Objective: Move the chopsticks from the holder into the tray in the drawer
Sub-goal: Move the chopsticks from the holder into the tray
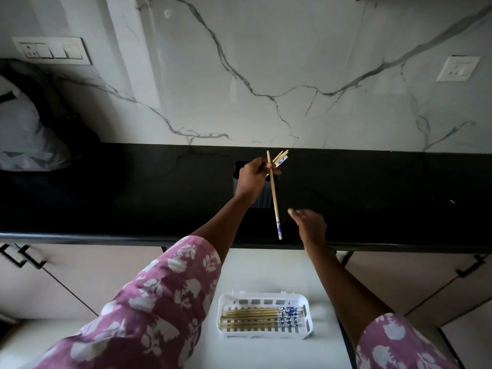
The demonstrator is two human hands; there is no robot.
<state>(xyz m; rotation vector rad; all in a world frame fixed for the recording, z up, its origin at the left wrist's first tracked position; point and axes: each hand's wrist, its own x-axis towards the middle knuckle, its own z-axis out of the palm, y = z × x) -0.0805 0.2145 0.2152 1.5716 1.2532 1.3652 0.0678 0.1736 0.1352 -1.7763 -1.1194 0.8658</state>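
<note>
My left hand (254,177) is raised over the dark ribbed holder (262,199) on the black counter and pinches one wooden chopstick (274,201) with a blue-and-white end that points down toward me. Several more chopsticks (281,157) stick up from the holder just behind that hand. My right hand (310,222) hovers to the right of the held chopstick, fingers relaxed, holding nothing. Below, the white slotted tray (225,302) sits in the open drawer with several chopsticks (255,316) lying side by side in it.
The black counter (386,193) runs across the view below a marble backsplash. A grey bag (24,134) sits at its far left. The white drawer floor (266,272) lies between my arms, with cabinet fronts and black handles (22,255) on both sides.
</note>
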